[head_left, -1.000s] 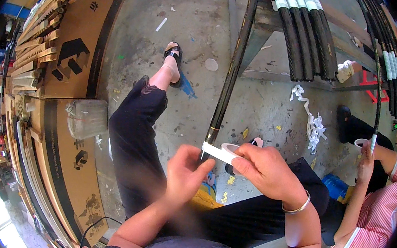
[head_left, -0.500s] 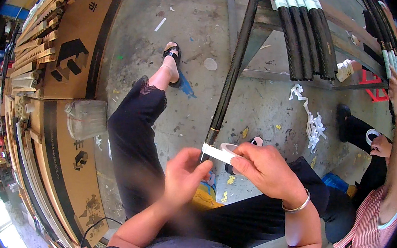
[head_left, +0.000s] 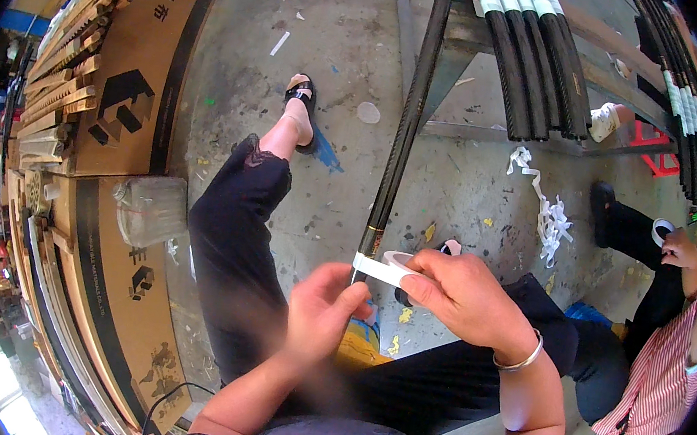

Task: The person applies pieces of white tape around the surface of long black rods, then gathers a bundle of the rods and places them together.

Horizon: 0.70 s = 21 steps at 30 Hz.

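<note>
A long black tube (head_left: 410,122) with a woven sheen runs from the top of the view down to my hands. Gold markings show near its lower end. My left hand (head_left: 324,304) is closed round that end, thumb and fingers pinching it. My right hand (head_left: 463,299) grips a roll of white tape (head_left: 397,262) between thumb and fingers. A short strip of the tape (head_left: 369,266) stretches from the roll to the tube, lying across it just above my left fingers. The tip of the tube is hidden by my left hand.
Several black tubes with pale wrapped sections (head_left: 542,76) rest on a metal and wood rack (head_left: 622,38). Crumpled white strips (head_left: 551,226) lie on the floor. Large cartons (head_left: 135,102) stand left. A co-worker at right holds another tape roll (head_left: 661,232) beside more tubes (head_left: 692,143).
The tube has turned a little in my left hand, bringing more gold marking into view. My hands stay almost in place. The co-worker's raised hand has left the tubes at right.
</note>
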Motion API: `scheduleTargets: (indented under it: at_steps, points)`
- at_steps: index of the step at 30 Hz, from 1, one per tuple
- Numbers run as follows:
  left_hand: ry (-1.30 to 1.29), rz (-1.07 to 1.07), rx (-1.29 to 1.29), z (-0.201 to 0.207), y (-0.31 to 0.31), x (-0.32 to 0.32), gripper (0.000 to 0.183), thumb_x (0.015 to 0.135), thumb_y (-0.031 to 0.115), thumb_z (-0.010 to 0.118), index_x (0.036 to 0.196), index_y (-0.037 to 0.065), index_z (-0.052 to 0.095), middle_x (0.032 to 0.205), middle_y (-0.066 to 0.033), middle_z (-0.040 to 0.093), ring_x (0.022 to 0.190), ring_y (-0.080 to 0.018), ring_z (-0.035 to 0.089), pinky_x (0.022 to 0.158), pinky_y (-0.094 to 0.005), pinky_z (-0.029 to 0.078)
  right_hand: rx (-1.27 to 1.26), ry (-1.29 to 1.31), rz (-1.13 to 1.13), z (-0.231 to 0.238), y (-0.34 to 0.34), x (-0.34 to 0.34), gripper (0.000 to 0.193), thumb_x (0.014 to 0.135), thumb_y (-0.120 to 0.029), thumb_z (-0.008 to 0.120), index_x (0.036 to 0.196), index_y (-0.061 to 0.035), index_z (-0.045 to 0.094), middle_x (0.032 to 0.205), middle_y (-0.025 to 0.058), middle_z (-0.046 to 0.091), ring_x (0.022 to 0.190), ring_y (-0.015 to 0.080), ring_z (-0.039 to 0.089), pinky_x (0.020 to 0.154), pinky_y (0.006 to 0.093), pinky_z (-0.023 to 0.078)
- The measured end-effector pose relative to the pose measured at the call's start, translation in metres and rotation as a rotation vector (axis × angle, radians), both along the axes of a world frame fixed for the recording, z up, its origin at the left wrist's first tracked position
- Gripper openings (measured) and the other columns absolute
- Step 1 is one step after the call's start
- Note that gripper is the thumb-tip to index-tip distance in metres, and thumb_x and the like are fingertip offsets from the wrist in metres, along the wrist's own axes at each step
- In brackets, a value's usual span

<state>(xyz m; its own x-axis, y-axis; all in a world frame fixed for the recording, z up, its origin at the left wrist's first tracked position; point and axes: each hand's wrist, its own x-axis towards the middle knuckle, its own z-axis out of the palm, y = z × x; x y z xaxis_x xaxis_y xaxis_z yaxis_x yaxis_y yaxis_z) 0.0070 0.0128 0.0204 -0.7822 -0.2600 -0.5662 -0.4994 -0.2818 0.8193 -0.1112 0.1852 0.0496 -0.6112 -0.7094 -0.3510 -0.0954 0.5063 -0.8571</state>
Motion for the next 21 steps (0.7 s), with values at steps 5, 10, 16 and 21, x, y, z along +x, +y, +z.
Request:
scheduleTargets:
  at_steps: [5, 10, 16, 21]
  points:
    - [0.012, -0.017, 0.032, 0.001, 0.0, 0.0, 0.017, 0.093, 0.009, 0.056, 0.103, -0.004, 0.057, 0.079, -0.0087, 0.065, 0.067, -0.0143, 0.063, 0.066, -0.0279, 0.053, 0.0, 0.008, 0.0, -0.001, 0.0, 0.0, 0.032, 0.093, -0.031, 0.055, 0.086, 0.0002, 0.059, 0.068, 0.0226, 0.058, 0.068, 0.0411, 0.06, 0.059, 0.0455, 0.044]
    - [0.043, -0.057, 0.04, -0.002, -0.003, 0.002, 0.019, 0.095, 0.012, 0.054, 0.105, -0.004, 0.056, 0.079, -0.0077, 0.064, 0.064, -0.0135, 0.06, 0.062, -0.0266, 0.05, 0.021, 0.003, 0.019, 0.0, -0.001, -0.002, 0.033, 0.093, -0.032, 0.054, 0.088, 0.0001, 0.06, 0.069, 0.0225, 0.059, 0.069, 0.0409, 0.06, 0.06, 0.046, 0.044]
    - [0.079, -0.068, 0.186, -0.012, -0.007, 0.005, 0.024, 0.096, 0.017, 0.054, 0.11, -0.002, 0.052, 0.076, -0.0058, 0.057, 0.054, -0.0114, 0.051, 0.048, -0.0244, 0.042, 0.01, 0.0, 0.026, -0.001, -0.002, -0.003, 0.033, 0.093, -0.032, 0.054, 0.091, -0.0001, 0.061, 0.071, 0.0225, 0.06, 0.071, 0.0409, 0.061, 0.061, 0.0463, 0.045]
    - [0.048, -0.062, 0.301, -0.012, -0.01, -0.001, 0.027, 0.091, 0.019, 0.063, 0.108, 0.001, 0.05, 0.075, -0.0049, 0.054, 0.05, -0.0119, 0.048, 0.043, -0.0246, 0.039, 0.035, -0.025, 0.021, 0.001, -0.004, -0.004, 0.033, 0.093, -0.032, 0.054, 0.09, -0.0006, 0.061, 0.071, 0.0224, 0.059, 0.07, 0.0409, 0.06, 0.06, 0.0464, 0.044]
